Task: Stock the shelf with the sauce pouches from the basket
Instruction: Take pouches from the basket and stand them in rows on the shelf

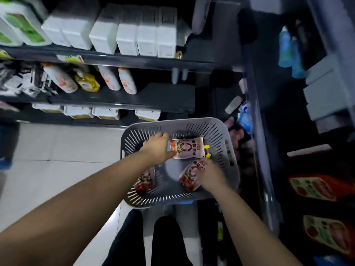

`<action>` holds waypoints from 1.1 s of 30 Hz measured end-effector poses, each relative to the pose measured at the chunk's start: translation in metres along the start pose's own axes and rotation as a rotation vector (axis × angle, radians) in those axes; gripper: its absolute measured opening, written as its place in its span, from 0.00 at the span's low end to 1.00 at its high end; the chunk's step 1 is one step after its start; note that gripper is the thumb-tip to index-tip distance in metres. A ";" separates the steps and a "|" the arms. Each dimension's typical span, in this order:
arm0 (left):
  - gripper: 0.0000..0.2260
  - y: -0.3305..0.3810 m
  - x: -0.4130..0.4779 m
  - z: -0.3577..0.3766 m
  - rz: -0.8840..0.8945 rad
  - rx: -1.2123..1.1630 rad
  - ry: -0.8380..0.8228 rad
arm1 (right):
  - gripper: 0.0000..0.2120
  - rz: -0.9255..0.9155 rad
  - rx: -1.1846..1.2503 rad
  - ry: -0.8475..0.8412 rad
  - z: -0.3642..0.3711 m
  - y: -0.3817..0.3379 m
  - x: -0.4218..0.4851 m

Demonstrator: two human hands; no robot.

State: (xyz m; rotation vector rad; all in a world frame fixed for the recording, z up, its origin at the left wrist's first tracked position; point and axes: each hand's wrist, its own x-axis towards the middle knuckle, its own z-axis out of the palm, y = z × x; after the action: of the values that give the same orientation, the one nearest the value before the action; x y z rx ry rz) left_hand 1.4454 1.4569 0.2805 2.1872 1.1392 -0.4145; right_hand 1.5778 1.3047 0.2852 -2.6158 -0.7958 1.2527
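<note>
Dim overall, pale floor (57, 146) the brightest patch, deep shadow over the racks (258, 150) at right, motion blur on the right hand (210, 174) and the white cartons (146, 35), wide-angle bending of shelf edges (115, 60) toward the corners, soft focus throughout

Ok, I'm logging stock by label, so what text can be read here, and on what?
"番茄沙司" (probably; sideways, soft): white-and-red sauce pouch with yellow cap, gripped by the left hand in the grey slotted plastic basket.
Similar characters, too blurred: second pouch at the right hand.
Unreadable: third pouch, white shelf cartons, yellow shelf tag, red packets.
</note>
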 end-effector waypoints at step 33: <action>0.26 -0.032 0.117 0.122 -0.442 -0.696 -0.363 | 0.05 0.644 0.975 -0.248 0.071 0.043 0.130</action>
State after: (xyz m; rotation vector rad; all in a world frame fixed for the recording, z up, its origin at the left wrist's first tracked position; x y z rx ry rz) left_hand 1.4880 1.4624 0.1141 1.2061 1.3051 -0.4843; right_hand 1.6085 1.3279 0.1357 -1.9091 0.6058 1.5595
